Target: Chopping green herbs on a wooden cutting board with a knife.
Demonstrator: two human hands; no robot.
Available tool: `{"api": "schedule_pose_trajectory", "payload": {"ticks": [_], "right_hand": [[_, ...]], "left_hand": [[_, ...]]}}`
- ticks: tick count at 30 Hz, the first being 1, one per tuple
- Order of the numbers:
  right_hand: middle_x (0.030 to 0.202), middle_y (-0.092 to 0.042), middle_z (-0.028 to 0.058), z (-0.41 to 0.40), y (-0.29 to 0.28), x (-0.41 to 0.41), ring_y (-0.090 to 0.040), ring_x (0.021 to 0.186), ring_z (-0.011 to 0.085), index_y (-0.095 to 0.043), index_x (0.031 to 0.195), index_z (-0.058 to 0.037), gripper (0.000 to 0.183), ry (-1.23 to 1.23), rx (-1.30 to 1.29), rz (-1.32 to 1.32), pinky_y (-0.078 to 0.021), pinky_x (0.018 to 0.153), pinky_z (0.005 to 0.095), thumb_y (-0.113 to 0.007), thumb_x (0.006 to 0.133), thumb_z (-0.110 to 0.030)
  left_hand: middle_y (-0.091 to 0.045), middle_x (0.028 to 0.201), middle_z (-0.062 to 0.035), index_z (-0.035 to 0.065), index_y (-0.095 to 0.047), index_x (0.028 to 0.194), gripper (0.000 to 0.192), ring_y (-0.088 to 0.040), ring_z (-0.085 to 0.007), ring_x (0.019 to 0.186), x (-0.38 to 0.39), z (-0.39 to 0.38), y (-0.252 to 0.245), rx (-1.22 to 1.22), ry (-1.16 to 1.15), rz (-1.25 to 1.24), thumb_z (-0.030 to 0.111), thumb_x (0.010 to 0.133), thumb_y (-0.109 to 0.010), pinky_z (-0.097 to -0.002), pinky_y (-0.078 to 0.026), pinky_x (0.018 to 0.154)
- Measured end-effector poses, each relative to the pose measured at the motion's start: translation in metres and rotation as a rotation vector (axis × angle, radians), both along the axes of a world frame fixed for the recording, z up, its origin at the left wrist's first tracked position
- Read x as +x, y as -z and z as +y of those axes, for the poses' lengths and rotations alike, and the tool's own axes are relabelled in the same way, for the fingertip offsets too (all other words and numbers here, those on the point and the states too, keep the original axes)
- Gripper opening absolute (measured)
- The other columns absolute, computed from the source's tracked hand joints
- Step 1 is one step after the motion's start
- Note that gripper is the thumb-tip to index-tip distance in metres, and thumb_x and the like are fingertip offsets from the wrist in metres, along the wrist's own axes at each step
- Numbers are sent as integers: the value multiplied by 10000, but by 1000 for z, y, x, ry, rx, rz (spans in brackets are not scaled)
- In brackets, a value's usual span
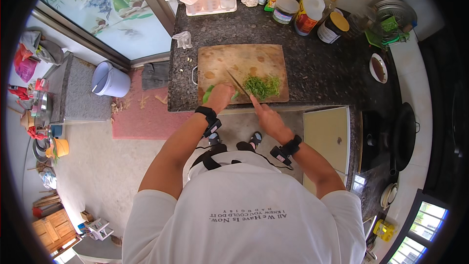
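Observation:
A wooden cutting board (227, 57) lies on the dark stone counter in front of me. My left hand (221, 97) presses a green vegetable (208, 94) down near the board's front left, its fingers curled over it. Part of the vegetable is hidden under the hand. My right hand (269, 119) grips a kitchen knife (238, 83) at the board's front edge; the blade slants away to the upper left, just right of my left hand. To the right of the blade sits a pile of finely cut greens (262, 86).
Seasoning bottles and jars (309, 13) stand along the back wall. A pink compartment box (211, 4) is at the back left, and crumpled tissue (182, 39) lies beside the board. On the right are a bowl of dark liquid (378, 68) and a black wok (404, 137).

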State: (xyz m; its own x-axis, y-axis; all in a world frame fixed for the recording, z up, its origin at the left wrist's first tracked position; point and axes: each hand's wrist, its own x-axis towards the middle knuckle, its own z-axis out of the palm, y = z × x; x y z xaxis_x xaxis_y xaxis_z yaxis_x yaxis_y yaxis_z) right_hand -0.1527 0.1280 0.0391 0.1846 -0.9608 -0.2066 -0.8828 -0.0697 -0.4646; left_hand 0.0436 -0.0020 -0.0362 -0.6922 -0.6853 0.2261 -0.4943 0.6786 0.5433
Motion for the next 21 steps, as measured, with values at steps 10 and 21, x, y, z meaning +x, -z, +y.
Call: {"api": "schedule_pose_trajectory", "payload": {"ticks": [10, 21], "right_hand": [[951, -548, 216, 8, -3, 0, -586, 800, 403, -196, 1446, -139, 709, -77, 10, -35, -488, 691, 464, -459, 805, 15], [958, -545, 216, -1, 6, 5, -581, 803, 408, -189, 1448, -160, 725, -73, 26, -48, -479, 687, 470, -462, 801, 17]], "left_hand": [[-516, 709, -112, 16, -562, 631, 61, -549, -306, 640, -1, 0, 5, -17, -17, 1, 22, 684, -593, -416, -440, 597], [-517, 701, -118, 4, -566, 623, 101, -541, -311, 625, -1, 1, -3, 36, -44, -10, 35, 716, -590, -418, -433, 596]]}}
